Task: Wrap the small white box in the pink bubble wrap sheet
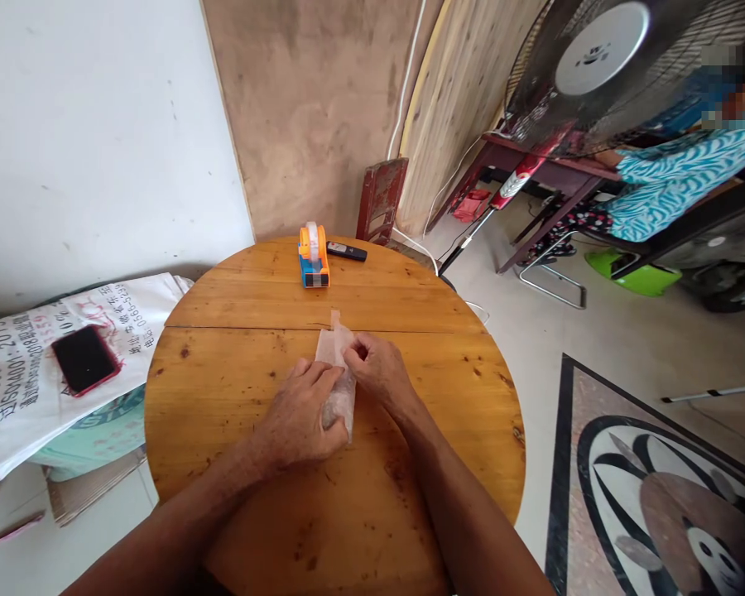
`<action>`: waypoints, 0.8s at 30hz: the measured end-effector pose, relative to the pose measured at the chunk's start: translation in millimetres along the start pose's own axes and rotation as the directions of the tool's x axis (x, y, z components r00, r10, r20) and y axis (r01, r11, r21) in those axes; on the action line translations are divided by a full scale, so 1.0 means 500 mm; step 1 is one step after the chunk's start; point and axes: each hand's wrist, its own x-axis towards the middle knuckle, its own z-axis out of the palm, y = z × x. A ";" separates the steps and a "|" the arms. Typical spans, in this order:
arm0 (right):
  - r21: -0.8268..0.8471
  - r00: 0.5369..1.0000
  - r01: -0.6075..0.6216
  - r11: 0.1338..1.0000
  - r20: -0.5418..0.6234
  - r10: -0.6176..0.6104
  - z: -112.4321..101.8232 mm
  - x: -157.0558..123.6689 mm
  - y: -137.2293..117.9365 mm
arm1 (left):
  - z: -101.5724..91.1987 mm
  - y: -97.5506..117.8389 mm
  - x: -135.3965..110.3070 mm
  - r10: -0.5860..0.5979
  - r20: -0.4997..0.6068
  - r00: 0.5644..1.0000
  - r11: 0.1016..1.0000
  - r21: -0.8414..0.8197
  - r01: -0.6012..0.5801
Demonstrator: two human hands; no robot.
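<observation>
A small clear plastic bag (pixel 335 352) with pale contents lies in the middle of the round wooden table (pixel 447 372). My left hand (pixel 301 418) rests on the bag's near end, fingers curled over it. My right hand (pixel 378 368) pinches the bag's side near its top, fingers closed. A strip of the bag sticks up beyond both hands. At the table's far edge stands an orange and blue tape dispenser (pixel 314 257), with a dark remote-like device (pixel 346 251) just right of it.
A white printed sack (pixel 31 364) with a red-cased phone (pixel 85 358) on it lies left of the table. At the right stand a large fan (pixel 602 58), a dark red table (pixel 534 165) and a seated person in a teal patterned top (pixel 676 178). A patterned floor inlay (pixel 651 488) lies right.
</observation>
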 end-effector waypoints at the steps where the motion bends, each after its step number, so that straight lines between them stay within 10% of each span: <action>1: 0.013 1.000 0.007 1.000 -0.010 -0.007 0.000 0.000 0.005 | 0.001 0.000 -0.001 0.000 -0.006 1.000 1.000 -0.002 0.000; 14: 0.096 0.976 0.082 0.992 0.195 -0.099 0.011 0.005 0.030 | 0.003 0.001 -0.009 0.057 -0.063 0.996 0.997 -0.042 -0.059; 24: 0.120 0.988 0.102 0.988 0.100 -0.114 0.019 0.008 0.039 | -0.009 0.006 -0.006 0.110 -0.018 0.994 0.994 0.006 -0.110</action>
